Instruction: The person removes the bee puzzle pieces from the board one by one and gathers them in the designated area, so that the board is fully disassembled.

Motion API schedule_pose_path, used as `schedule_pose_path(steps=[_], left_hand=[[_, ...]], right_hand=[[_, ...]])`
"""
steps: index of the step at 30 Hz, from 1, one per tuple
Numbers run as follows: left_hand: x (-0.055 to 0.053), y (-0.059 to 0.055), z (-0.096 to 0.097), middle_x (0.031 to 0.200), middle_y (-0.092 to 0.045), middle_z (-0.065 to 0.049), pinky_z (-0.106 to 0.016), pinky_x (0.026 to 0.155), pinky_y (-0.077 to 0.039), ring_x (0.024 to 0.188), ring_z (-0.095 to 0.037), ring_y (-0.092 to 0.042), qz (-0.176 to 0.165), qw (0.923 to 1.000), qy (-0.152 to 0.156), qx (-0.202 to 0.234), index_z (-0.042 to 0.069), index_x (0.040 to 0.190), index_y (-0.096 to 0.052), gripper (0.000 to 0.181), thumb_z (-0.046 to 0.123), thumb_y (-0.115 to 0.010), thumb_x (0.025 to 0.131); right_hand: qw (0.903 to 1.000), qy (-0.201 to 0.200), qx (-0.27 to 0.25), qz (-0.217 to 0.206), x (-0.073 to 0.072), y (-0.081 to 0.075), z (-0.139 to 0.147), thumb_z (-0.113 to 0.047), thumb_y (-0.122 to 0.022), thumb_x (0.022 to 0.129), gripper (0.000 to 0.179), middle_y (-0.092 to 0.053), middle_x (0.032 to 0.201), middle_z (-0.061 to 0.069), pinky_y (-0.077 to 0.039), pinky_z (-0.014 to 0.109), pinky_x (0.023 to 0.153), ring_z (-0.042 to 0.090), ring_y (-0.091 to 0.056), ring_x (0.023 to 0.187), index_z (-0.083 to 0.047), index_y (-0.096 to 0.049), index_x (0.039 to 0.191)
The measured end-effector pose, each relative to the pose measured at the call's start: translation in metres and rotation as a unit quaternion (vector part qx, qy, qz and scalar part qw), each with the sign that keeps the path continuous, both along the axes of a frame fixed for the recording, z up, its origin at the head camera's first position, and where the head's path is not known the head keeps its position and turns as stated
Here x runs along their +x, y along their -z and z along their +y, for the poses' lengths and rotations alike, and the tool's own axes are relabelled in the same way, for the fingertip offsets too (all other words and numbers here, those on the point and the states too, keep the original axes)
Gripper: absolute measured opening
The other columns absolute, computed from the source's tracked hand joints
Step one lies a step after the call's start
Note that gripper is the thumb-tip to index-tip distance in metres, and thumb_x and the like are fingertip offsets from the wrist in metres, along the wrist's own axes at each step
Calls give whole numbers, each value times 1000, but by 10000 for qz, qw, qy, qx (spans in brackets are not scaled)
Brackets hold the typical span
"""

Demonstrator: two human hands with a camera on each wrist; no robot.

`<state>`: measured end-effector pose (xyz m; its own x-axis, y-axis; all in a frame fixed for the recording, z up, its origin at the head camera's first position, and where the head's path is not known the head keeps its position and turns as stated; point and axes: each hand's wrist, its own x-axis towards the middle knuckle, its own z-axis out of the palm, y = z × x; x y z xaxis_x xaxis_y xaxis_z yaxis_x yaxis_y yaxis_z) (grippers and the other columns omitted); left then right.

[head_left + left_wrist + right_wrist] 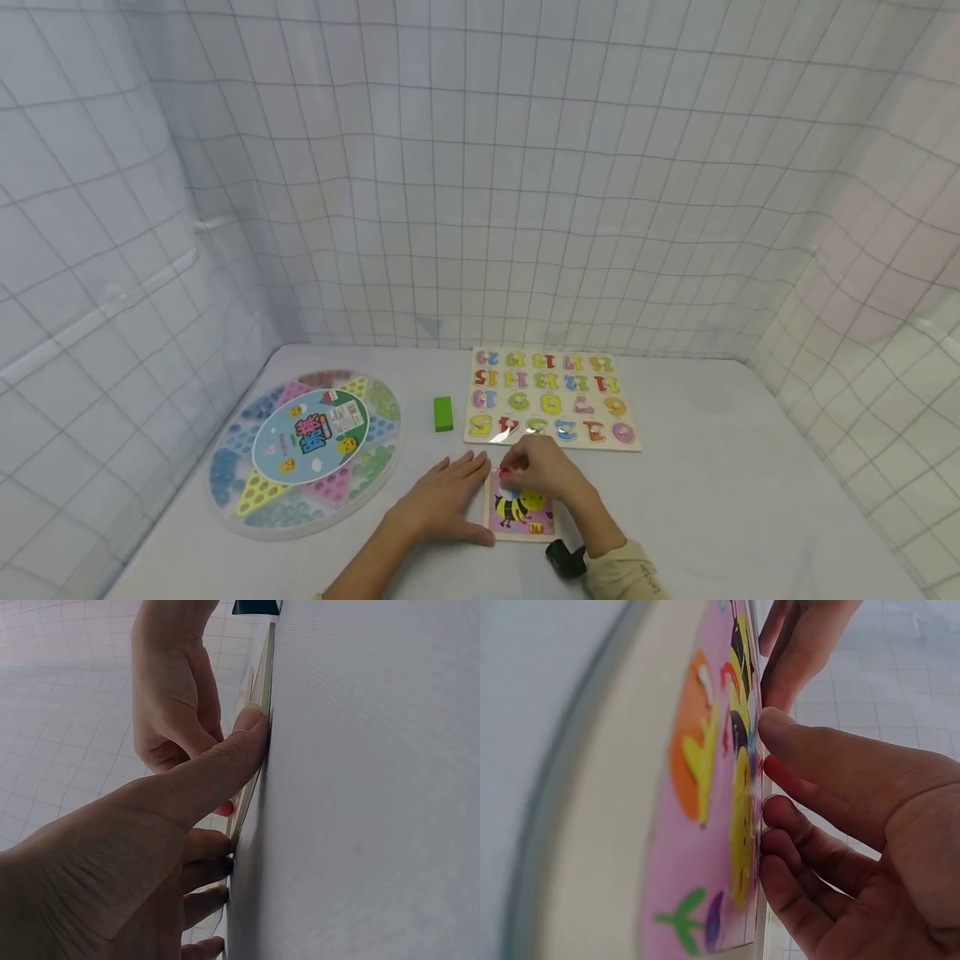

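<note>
A small square wooden puzzle board lies on the table, with a black-and-yellow bee on pink. My left hand rests along its left side, fingers straight and spread, the thumb at the near left corner. Over the board's far left part, my right hand pinches a small red piece between thumb and index finger. Up close in the right wrist view, the fingertips of my right hand are right at the board's pink face. Most of the red piece is hidden by fingers.
Behind the puzzle lies a wooden number board with colourful numerals. A green block sits left of it. Farther left is a large round game board with colored sections. A black item is by my right wrist. Grid-patterned white cloth walls enclose the table.
</note>
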<state>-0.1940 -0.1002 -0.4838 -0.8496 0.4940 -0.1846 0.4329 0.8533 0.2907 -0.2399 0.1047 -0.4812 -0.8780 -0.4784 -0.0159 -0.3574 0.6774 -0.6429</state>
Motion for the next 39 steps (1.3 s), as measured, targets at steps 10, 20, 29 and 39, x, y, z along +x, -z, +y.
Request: schedule_pose_path(steps=[10,20,29,39], left_hand=[[2,1,0,158,-35,-3,-53,119,-27,148,-26,-29,-84,10000,-34,-37,14,150,-38,108,74,-70,67],[1,2,0,158,-35,-3,-54,119,-27,148,-27,-30,-22,10000,-1,0,14,150,-38,108,74,-70,67],[-2,3,-1,159,-34,-4,-53,119,-27,148,-26,-29,53,10000,36,9,13,150,-38,108,75,-69,67],[-1,1,1,158,-35,-4,-53,119,-27,148,-26,-29,13,10000,57,19,13,150,-38,108,74,-70,68]], right_hand=[[9999,-21,104,-83,5,0,-4,-22,-83,76,20,-65,85,-7,-46,21,67,8,-52,75,-13,-78,92],[9999,6,90,-77,2,-1,-2,-22,-84,74,20,-59,84,-7,-46,22,70,10,-52,79,-19,-69,87],[9998,22,128,-135,3,-6,-6,-18,-85,73,25,-63,81,-6,-49,21,66,8,-54,72,-11,-72,94],[9996,86,138,-221,4,-7,-6,-18,-83,76,22,-65,82,-7,-49,21,68,8,-55,74,-11,-74,95]])
